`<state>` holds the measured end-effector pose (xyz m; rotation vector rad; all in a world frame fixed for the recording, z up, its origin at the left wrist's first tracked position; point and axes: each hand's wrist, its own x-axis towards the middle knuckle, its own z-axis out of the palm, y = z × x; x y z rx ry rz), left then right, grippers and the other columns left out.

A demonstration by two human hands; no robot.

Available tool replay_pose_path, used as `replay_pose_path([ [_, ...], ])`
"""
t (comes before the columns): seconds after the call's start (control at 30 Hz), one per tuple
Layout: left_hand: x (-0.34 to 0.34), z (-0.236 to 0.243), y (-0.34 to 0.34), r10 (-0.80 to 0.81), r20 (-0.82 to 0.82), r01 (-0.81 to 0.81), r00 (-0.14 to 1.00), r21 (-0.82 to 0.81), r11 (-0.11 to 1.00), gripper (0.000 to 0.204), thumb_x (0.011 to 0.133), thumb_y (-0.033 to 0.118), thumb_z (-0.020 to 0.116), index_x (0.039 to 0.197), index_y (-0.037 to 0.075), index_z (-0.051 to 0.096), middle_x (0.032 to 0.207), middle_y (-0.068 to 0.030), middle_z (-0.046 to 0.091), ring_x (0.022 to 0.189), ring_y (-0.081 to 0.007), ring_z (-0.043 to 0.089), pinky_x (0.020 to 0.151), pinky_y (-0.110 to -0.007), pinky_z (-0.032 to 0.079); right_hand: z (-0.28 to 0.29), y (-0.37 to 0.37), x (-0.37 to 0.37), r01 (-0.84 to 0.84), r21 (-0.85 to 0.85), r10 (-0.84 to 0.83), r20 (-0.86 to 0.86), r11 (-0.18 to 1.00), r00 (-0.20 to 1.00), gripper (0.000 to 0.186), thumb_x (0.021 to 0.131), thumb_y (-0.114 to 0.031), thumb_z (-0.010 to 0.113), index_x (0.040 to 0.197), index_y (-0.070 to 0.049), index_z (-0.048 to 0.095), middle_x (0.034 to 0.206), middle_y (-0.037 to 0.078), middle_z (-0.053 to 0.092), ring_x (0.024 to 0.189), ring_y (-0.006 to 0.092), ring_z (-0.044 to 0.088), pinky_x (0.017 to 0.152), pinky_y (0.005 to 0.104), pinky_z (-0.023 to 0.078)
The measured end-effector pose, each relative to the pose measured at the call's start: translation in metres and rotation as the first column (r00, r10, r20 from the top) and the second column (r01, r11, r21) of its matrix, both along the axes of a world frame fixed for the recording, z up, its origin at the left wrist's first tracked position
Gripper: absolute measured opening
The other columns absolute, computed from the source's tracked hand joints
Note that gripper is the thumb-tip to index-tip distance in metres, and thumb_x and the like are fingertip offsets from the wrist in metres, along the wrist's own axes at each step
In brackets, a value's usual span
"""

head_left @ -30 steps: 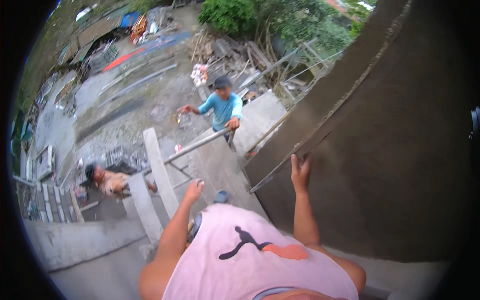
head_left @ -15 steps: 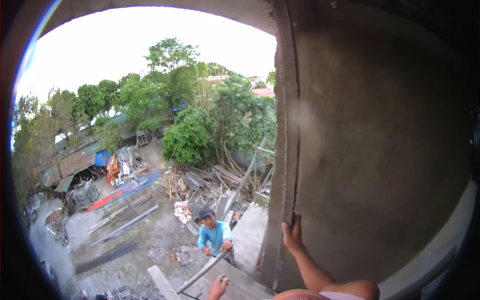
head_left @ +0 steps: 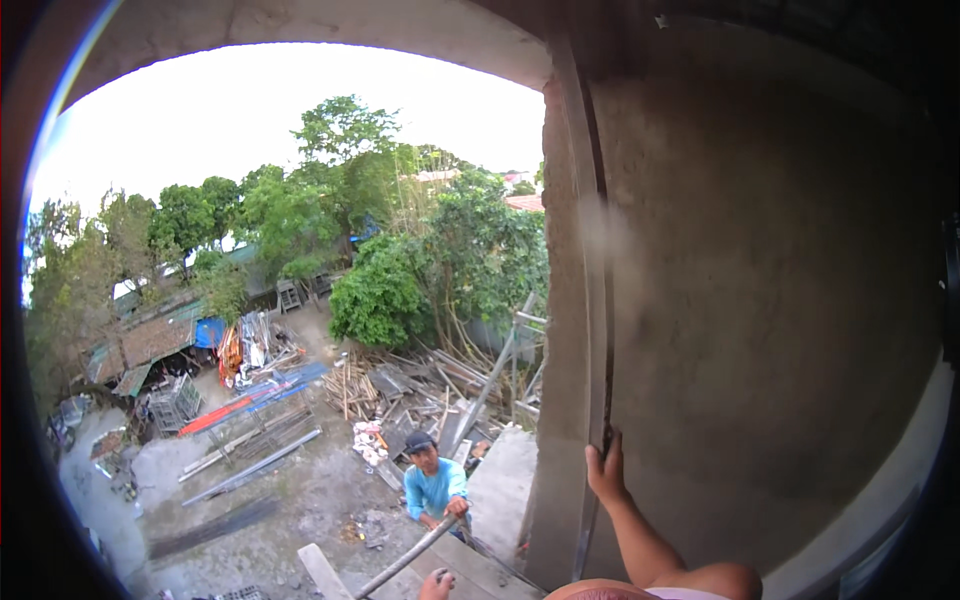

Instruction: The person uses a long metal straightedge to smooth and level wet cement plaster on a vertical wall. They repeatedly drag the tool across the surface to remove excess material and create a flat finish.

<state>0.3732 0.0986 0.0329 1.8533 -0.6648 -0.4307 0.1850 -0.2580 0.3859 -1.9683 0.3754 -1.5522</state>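
My right hand [head_left: 607, 465] is closed on a long straightedge [head_left: 600, 330] standing nearly upright along the edge of the grey plastered wall [head_left: 760, 300] on my right. My left hand [head_left: 437, 585] shows at the lower edge, closed, with something small and dark that I cannot make out at its fingers. Just beyond it a metal pipe rail [head_left: 400, 566] slants up over boards [head_left: 325, 578]. A co-worker [head_left: 432, 488] in a light blue top and dark cap is below, one hand on the top end of that rail.
The opening overlooks a yard below with timber piles [head_left: 355, 385], long blue and red lengths [head_left: 275, 395], a low shed [head_left: 145, 355] and trees [head_left: 380, 290]. A scaffold frame [head_left: 500, 370] leans near the wall's edge. A concrete beam [head_left: 300, 30] runs overhead.
My view has tilted up from my torso to the opening. The straightedge and my right hand have shifted slightly rightward at the wall. The co-worker's outstretched hand has come down.
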Motion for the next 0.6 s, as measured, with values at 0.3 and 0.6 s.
replay_pose_path([
  [0.3, -0.021, 0.310, -0.113, -0.267, 0.172, 0.302, 0.948, -0.234, 0.924, 0.035, 0.094, 0.016, 0.055, 0.125, -0.001, 0.051, 0.112, -0.0140, 0.063, 0.102, -0.0201, 0.061, 0.085, -0.031, 0.048, -0.071, -0.010, -0.025, -0.011, 0.102, 0.022, -0.112, 0.995, 0.994, 0.068, 0.088, -0.031, 0.058, 0.135, 0.008, 0.030, 0.118, 0.033, 0.052, 0.111, 0.0455, 0.054, 0.092, 0.0443, 0.044],
  [0.6, -0.048, 0.375, -0.146, -0.448, 0.480, 0.507, 0.754, 0.008, 0.862, 0.037, 0.090, 0.017, 0.061, 0.123, 0.002, 0.053, 0.116, -0.0156, 0.061, 0.107, -0.0283, 0.060, 0.088, -0.036, 0.048, -0.096, -0.077, -0.027, 0.078, 0.039, -0.063, -0.292, 0.996, 0.954, 0.073, 0.089, -0.033, 0.059, 0.139, 0.008, 0.024, 0.127, 0.034, 0.046, 0.116, 0.0468, 0.048, 0.095, 0.0442, 0.043],
])
